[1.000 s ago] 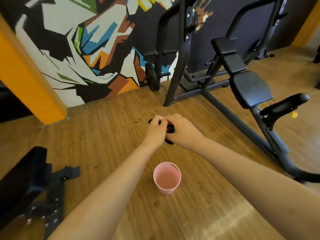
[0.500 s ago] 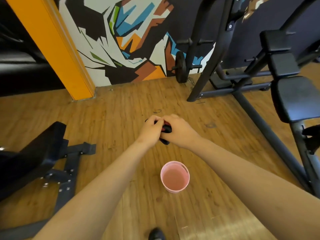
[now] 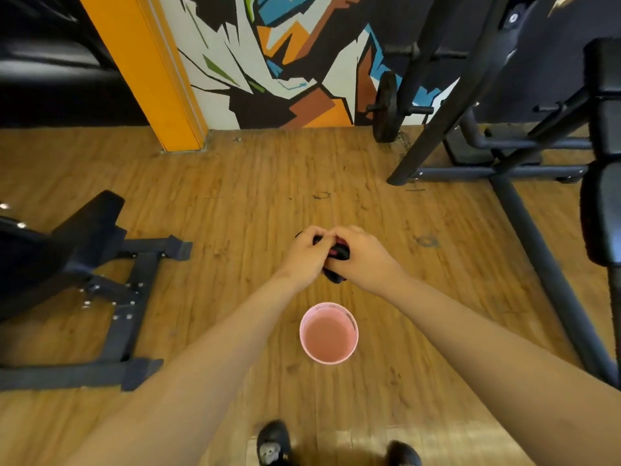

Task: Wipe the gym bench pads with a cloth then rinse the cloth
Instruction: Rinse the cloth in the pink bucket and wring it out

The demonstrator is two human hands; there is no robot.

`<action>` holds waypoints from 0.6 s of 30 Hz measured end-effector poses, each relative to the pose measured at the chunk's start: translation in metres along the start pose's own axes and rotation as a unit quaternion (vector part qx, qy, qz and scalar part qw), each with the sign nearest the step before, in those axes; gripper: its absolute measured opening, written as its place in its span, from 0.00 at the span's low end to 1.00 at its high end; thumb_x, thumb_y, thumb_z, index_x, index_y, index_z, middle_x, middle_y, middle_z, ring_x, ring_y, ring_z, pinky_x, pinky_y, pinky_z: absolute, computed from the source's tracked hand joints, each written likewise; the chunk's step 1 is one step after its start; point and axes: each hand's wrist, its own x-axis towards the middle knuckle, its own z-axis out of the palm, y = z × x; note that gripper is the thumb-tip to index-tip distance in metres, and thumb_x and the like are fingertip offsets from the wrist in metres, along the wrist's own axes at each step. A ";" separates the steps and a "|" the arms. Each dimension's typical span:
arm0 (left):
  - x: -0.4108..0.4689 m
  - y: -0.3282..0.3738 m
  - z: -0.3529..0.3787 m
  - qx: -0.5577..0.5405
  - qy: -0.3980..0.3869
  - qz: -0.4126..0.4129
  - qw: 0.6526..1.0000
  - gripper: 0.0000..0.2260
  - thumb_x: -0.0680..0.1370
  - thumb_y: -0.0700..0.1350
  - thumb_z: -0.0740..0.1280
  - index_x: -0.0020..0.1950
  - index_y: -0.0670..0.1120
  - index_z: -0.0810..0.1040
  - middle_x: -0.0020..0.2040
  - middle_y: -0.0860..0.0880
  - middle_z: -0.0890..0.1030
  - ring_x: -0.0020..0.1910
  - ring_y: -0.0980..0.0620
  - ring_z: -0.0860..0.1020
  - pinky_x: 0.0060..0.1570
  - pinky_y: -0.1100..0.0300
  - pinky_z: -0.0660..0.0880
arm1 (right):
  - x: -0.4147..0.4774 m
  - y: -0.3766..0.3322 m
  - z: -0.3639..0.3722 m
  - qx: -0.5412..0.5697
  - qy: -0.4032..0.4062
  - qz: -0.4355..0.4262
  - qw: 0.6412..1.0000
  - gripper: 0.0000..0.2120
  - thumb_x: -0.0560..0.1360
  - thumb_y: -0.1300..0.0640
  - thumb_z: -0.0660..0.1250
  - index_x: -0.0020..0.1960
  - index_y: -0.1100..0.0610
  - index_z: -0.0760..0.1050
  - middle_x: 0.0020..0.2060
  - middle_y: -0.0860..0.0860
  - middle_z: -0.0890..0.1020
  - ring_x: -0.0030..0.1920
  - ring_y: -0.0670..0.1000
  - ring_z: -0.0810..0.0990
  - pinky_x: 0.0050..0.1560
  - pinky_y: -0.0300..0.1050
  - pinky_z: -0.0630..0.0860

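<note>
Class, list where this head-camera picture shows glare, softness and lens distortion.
Head view: glare brightens the floor between the shoes; the forearms look soft and stretched; the wide lens tilts the orange pillar; the cloth gripped by left hand and right hand is dark, detail lost.

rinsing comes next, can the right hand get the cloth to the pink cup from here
Probably yes. The right hand and left hand both hold the cloth just beyond the pink cup, which stands open-topped on the floor nearer the person; nothing lies between them.
</note>
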 end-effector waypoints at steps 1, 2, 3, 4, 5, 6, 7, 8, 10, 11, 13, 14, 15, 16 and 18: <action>0.003 -0.007 0.006 -0.008 0.013 0.000 1.000 0.07 0.83 0.43 0.59 0.48 0.42 0.71 0.33 0.48 0.81 0.31 0.39 0.79 0.39 0.38 0.77 | 0.001 0.009 0.001 0.003 -0.011 -0.007 1.000 0.13 0.70 0.55 0.69 0.53 0.51 0.76 0.47 0.50 0.77 0.48 0.48 0.76 0.45 0.45 0.73; 0.007 -0.017 0.012 -0.014 0.029 -0.001 0.999 0.07 0.83 0.43 0.59 0.48 0.42 0.71 0.34 0.47 0.81 0.31 0.39 0.79 0.38 0.39 0.78 | 0.001 0.019 0.002 0.009 -0.022 -0.014 1.000 0.14 0.70 0.56 0.69 0.55 0.51 0.76 0.47 0.50 0.76 0.48 0.48 0.75 0.45 0.44 0.73; 0.010 -0.026 0.019 -0.018 0.045 0.000 0.999 0.07 0.83 0.43 0.59 0.48 0.42 0.71 0.34 0.46 0.81 0.31 0.39 0.79 0.38 0.41 0.78 | 0.001 0.028 0.004 0.016 -0.032 -0.019 0.999 0.14 0.70 0.56 0.69 0.56 0.52 0.76 0.47 0.49 0.76 0.48 0.47 0.75 0.45 0.43 0.73; 0.014 -0.036 0.026 -0.018 0.058 -0.001 0.998 0.07 0.83 0.43 0.59 0.48 0.42 0.71 0.35 0.45 0.81 0.30 0.39 0.79 0.37 0.43 0.78 | 0.001 0.039 0.008 0.021 -0.040 -0.021 0.999 0.14 0.70 0.56 0.69 0.56 0.51 0.76 0.47 0.49 0.75 0.48 0.47 0.75 0.44 0.42 0.73; 0.020 -0.048 0.033 -0.017 0.068 -0.005 0.997 0.07 0.83 0.43 0.59 0.47 0.42 0.72 0.36 0.45 0.81 0.29 0.40 0.79 0.36 0.45 0.78 | 0.001 0.052 0.012 0.027 -0.047 -0.019 0.998 0.14 0.70 0.56 0.69 0.56 0.50 0.76 0.47 0.48 0.75 0.47 0.46 0.76 0.43 0.39 0.72; 0.024 -0.061 0.039 -0.018 0.077 -0.013 0.997 0.07 0.83 0.43 0.60 0.47 0.43 0.72 0.36 0.45 0.80 0.29 0.42 0.79 0.35 0.48 0.78 | 0.001 0.065 0.019 0.036 -0.051 -0.016 0.998 0.14 0.70 0.56 0.69 0.55 0.50 0.76 0.48 0.48 0.76 0.48 0.46 0.76 0.43 0.36 0.71; 0.030 -0.074 0.044 -0.023 0.083 -0.021 0.996 0.07 0.83 0.42 0.60 0.46 0.42 0.72 0.37 0.45 0.80 0.29 0.43 0.80 0.34 0.48 0.78 | 0.001 0.079 0.027 0.048 -0.054 -0.013 0.997 0.14 0.70 0.56 0.69 0.55 0.50 0.76 0.48 0.48 0.76 0.48 0.46 0.76 0.43 0.34 0.71; 0.035 -0.088 0.049 -0.028 0.087 -0.027 0.995 0.06 0.83 0.42 0.60 0.46 0.42 0.72 0.38 0.44 0.80 0.30 0.42 0.80 0.35 0.46 0.78 | 0.002 0.093 0.037 0.058 -0.058 -0.008 0.997 0.14 0.70 0.57 0.69 0.55 0.50 0.76 0.49 0.48 0.77 0.49 0.46 0.77 0.43 0.34 0.71; 0.049 -0.119 0.052 -0.032 0.089 -0.034 0.995 0.06 0.82 0.42 0.61 0.48 0.41 0.72 0.40 0.42 0.80 0.34 0.37 0.80 0.37 0.41 0.79 | 0.005 0.118 0.059 0.071 -0.061 0.001 0.996 0.13 0.70 0.58 0.69 0.54 0.49 0.76 0.49 0.48 0.77 0.48 0.45 0.77 0.43 0.34 0.72; 0.057 -0.136 0.053 -0.031 0.090 -0.036 0.995 0.06 0.82 0.42 0.61 0.48 0.41 0.73 0.40 0.42 0.81 0.34 0.36 0.80 0.38 0.40 0.79 | 0.007 0.131 0.072 0.075 -0.063 0.004 0.995 0.13 0.70 0.58 0.69 0.54 0.49 0.76 0.49 0.48 0.77 0.48 0.45 0.76 0.42 0.33 0.71; 0.071 -0.177 0.054 -0.033 0.093 -0.046 0.994 0.05 0.82 0.41 0.61 0.47 0.42 0.73 0.38 0.43 0.81 0.32 0.38 0.79 0.38 0.39 0.78 | 0.010 0.158 0.102 0.091 -0.076 0.014 0.993 0.13 0.70 0.57 0.70 0.54 0.48 0.76 0.50 0.48 0.76 0.48 0.44 0.76 0.41 0.32 0.70; 0.080 -0.199 0.054 -0.032 0.092 -0.051 0.994 0.05 0.82 0.41 0.62 0.47 0.42 0.73 0.38 0.42 0.81 0.32 0.39 0.79 0.39 0.39 0.78 | 0.011 0.172 0.117 0.100 -0.081 0.021 0.991 0.13 0.70 0.57 0.70 0.53 0.47 0.76 0.49 0.48 0.76 0.48 0.44 0.76 0.42 0.32 0.70; 0.089 -0.223 0.054 -0.028 0.089 -0.055 0.994 0.05 0.81 0.42 0.62 0.48 0.42 0.73 0.39 0.41 0.82 0.32 0.39 0.80 0.40 0.38 0.78 | 0.014 0.188 0.134 0.115 -0.087 0.034 0.989 0.12 0.70 0.58 0.70 0.52 0.47 0.76 0.49 0.48 0.77 0.47 0.44 0.77 0.42 0.34 0.71; 0.097 -0.246 0.054 -0.019 0.088 -0.058 0.994 0.05 0.81 0.43 0.63 0.49 0.42 0.74 0.41 0.40 0.82 0.34 0.39 0.81 0.43 0.37 0.78 | 0.015 0.204 0.150 0.149 -0.094 0.052 0.983 0.11 0.70 0.59 0.71 0.51 0.49 0.76 0.48 0.49 0.79 0.46 0.46 0.78 0.43 0.37 0.73; 0.116 -0.294 0.053 0.006 0.096 -0.064 0.993 0.05 0.79 0.46 0.65 0.48 0.45 0.76 0.44 0.40 0.82 0.41 0.38 0.82 0.49 0.38 0.78 | 0.019 0.237 0.183 0.258 -0.110 0.101 0.954 0.13 0.70 0.64 0.71 0.52 0.52 0.78 0.46 0.52 0.82 0.42 0.48 0.81 0.39 0.40 0.76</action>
